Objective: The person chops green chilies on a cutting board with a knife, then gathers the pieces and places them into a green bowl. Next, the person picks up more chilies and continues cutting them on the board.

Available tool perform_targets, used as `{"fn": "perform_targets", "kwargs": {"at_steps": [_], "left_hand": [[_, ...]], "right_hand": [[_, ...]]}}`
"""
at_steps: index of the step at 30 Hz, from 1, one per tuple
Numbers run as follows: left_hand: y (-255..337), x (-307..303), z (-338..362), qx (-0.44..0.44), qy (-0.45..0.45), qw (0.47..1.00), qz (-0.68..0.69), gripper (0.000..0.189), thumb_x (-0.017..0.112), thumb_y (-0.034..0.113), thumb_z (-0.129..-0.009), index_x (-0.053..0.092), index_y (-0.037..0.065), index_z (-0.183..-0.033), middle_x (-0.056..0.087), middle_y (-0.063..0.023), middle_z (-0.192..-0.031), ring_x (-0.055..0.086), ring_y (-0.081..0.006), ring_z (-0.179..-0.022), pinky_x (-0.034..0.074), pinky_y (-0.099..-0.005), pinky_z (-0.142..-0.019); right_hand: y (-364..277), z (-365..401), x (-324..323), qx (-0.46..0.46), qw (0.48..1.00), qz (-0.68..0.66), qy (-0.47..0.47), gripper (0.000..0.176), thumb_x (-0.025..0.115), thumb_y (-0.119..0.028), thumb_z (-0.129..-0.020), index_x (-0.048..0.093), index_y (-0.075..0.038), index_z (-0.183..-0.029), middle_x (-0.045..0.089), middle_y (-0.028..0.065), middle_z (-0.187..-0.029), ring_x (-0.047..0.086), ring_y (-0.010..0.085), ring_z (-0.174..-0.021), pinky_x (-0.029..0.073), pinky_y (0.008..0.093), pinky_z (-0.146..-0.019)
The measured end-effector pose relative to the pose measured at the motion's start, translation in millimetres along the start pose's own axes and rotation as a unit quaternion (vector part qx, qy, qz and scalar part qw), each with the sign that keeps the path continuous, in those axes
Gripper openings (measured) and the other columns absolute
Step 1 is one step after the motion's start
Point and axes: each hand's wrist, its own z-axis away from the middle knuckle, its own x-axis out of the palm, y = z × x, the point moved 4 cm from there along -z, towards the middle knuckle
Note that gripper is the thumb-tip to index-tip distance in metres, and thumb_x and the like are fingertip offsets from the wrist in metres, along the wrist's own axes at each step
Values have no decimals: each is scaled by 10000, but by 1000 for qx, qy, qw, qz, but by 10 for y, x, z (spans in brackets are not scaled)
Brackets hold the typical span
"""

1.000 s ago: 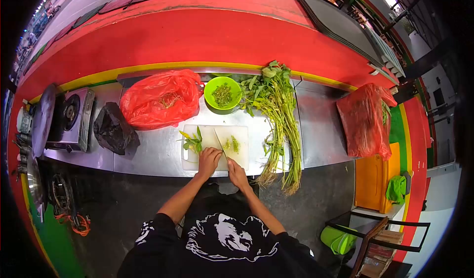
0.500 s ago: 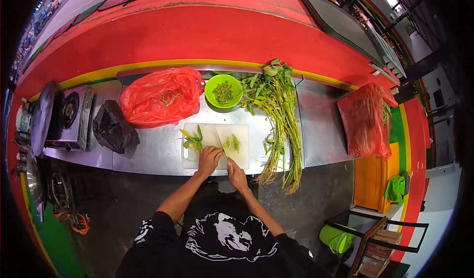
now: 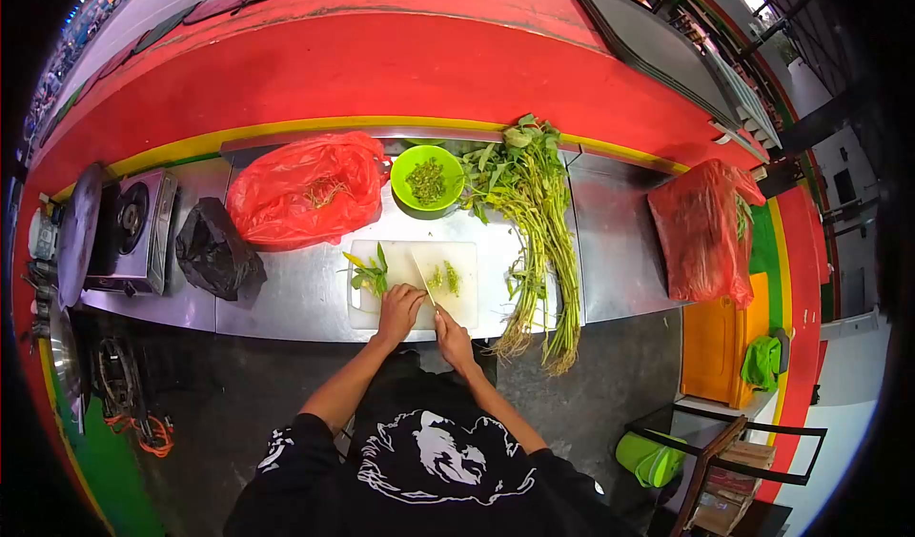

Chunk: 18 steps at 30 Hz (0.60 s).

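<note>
Right hand [image 3: 454, 335] clenched on knife [image 3: 424, 280], blade back edge-on after tilting half a second ago | left hand [image 3: 400, 308] curled on cutting board [image 3: 464, 310], grip unclear | chopped greens [image 3: 446, 278] unmoved at blade's 2 o'clock | chopping continues

Black short-sleeved shirt [image 3: 315, 480], lower centre of frame; white animal-head print [image 3: 440, 453] on chest; left hand [image 3: 400, 304], right hand [image 3: 454, 333] bare.

A food-stall kitchen, seemingly open-air: a steel worktop [image 3: 305, 294] carries a gas stove [image 3: 133, 227] at left, a board [image 3: 462, 261], a bowl [image 3: 427, 180] and greens [image 3: 543, 222], behind a red serving counter [image 3: 381, 70] with stacked trays [image 3: 658, 46] far right.
</note>
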Motion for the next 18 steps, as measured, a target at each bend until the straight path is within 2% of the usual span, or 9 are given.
{"fn": "perform_targets", "kwargs": {"at_steps": [2, 3, 6, 11, 13, 15, 16, 18], "left_hand": [[7, 11, 41, 3, -8, 1000, -27, 237, 689, 136, -900, 712, 129, -1135, 645, -47, -1105, 581, -268, -1064, 411, -426, -879], [12, 4, 57, 3, -7, 1000, -27, 237, 689, 136, -900, 712, 129, -1135, 645, -47, -1105, 581, -268, -1064, 411, -426, -879], [50, 23, 98, 11, -6, 999, -51, 278, 680, 116, -889, 693, 147, -1165, 599, -61, -1287, 537, -287, -1190, 407, -436, -958], [34, 21, 138, 15, -8, 998, -64, 294, 679, 128, -887, 685, 156, -1180, 606, -38, -1284, 539, -273, -1183, 414, -437, -951], [6, 44, 131, 11, -17, 997, -73, 297, 678, 133, -894, 678, 150, -1191, 610, -32, -1277, 546, -266, -1167, 415, -433, -951], [-14, 44, 112, 11, -22, 998, -61, 291, 676, 137, -899, 677, 144, -1190, 612, -33, -1282, 549, -262, -1176, 415, -430, -954], [-17, 46, 103, 11, -29, 998, -49, 285, 674, 141, -905, 676, 138, -1189, 614, -34, -1287, 552, -258, -1184, 414, -428, -957], [8, 39, 88, 16, -25, 998, -54, 272, 671, 144, -912, 679, 134, -1183, 616, -34, -1293, 552, -253, -1201, 415, -423, -959]], "right_hand": [[-27, 6, -17, -23, 999, -30, 7, 419, 450, -364, -1086, 575, -179, -1441, 679, 299, -1153, 646, 499, -1085, 525, 522, -919], [-23, 13, -16, -24, 999, -29, 7, 419, 450, -364, -1086, 575, -179, -1441, 679, 299, -1153, 646, 499, -1085, 525, 522, -919], [39, 53, -23, 13, 999, -35, -18, 423, 459, -365, -1085, 570, -173, -1445, 673, 294, -1188, 641, 492, -1116, 525, 508, -941], [12, 65, -12, 11, 999, -30, -11, 423, 465, -367, -1085, 570, -172, -1445, 683, 287, -1181, 644, 487, -1125, 531, 487, -946], [3, 56, -16, -3, 1000, -18, 0, 420, 472, -362, -1085, 571, -172, -1445, 701, 280, -1125, 666, 477, -1081, 539, 487, -909], [53, 53, 9, 32, 999, -29, -23, 416, 475, -358, -1085, 573, -172, -1444, 711, 275, -1052, 688, 468, -1014, 542, 490, -862], [30, 56, 9, -19, 999, -41, 14, 416, 468, -361, -1088, 575, -171, -1443, 710, 268, -995, 704, 453, -954, 540, 491, -827], [67, 51, 23, -17, 999, -24, 16, 416, 464, -362, -1089, 576, -173, -1442, 712, 268, -1010, 705, 451, -962, 541, 491, -835]]}}
